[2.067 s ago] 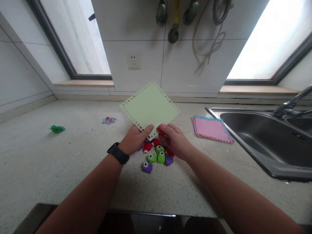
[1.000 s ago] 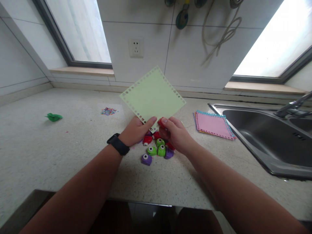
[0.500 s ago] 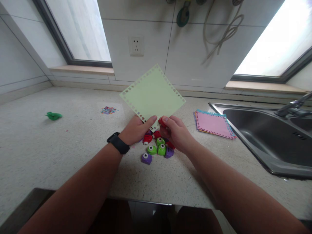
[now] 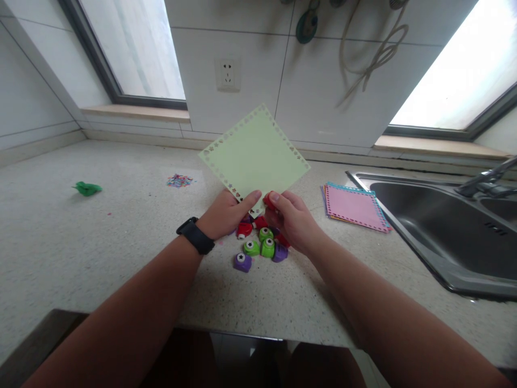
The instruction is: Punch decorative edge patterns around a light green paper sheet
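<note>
A pale green sheet of paper (image 4: pixel 256 156) is held up cornerwise, with small punched shapes along its edges. My left hand (image 4: pixel 232 213) grips it near the lower left edge, thumb on top. In my right hand (image 4: pixel 293 218) is a red craft punch (image 4: pixel 270 200), pinched at the sheet's lower right edge; whether the paper sits inside its slot is hidden. Below the hands lie several more punches: a red one (image 4: pixel 244 230), a green one (image 4: pixel 267 247) and a purple one (image 4: pixel 243 262) among them. The hands partly cover this group.
On the right, a stack of coloured sheets (image 4: pixel 355 207) with punched borders lies beside the steel sink (image 4: pixel 428 237). Paper confetti (image 4: pixel 180 180) is heaped at the back left. Farther left is a crumpled green thing (image 4: pixel 87 188). A wall socket (image 4: pixel 228 74) is behind the counter.
Both hands keep their hold on the sheet and the red punch, almost unmoved. The whole view has shifted very slightly.
</note>
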{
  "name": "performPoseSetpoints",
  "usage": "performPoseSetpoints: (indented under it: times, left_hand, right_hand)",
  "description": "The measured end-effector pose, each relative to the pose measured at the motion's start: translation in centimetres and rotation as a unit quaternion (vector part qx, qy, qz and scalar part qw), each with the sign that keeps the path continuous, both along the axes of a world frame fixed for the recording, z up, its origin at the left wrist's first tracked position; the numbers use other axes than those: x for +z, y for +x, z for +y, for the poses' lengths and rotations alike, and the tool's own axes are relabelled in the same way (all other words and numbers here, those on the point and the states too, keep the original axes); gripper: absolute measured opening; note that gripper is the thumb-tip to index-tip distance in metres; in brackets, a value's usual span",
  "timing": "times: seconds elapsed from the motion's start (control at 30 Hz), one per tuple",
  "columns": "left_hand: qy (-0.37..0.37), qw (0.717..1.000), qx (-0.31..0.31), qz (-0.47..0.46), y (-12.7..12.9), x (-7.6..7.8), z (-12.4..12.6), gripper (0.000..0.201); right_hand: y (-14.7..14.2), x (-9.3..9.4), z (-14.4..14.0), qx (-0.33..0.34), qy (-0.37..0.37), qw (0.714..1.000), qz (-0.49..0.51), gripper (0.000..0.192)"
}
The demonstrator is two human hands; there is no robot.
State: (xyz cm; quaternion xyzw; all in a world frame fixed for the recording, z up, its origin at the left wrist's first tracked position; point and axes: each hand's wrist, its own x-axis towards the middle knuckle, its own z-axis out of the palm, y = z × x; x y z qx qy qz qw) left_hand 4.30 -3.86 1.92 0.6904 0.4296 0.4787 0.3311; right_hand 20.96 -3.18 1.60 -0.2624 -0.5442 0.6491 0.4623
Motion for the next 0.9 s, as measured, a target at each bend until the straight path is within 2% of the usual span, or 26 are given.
performPoseSetpoints:
  times: [0.17,0.5,0.67,0.9]
  left_hand:
    - [0.046,0.999,-0.015,-0.013,0.11,0.25,0.02,0.028]
    - [-0.002,1.000,0.001,0.009,-0.09,-0.06,0.02,0.037]
    - [0.017,1.000,-0.001,0.009,-0.07,-0.09,0.05,0.038]
    - [-0.009,1.000,-0.001,0.001,-0.12,-0.25,0.02,0.042]
  right_hand:
    - [-0.05,0.09,-0.05,-0.003,-0.007,1.000,0.005,0.033]
    - [-0.04,-0.19,0.06,-0.002,0.005,1.000,0.015,0.029]
    - [0.03,-0.18,0.08,-0.009,0.012,1.000,0.008,0.030]
    - [0.12,-0.25,0.25,-0.008,0.020,1.000,0.004,0.031]
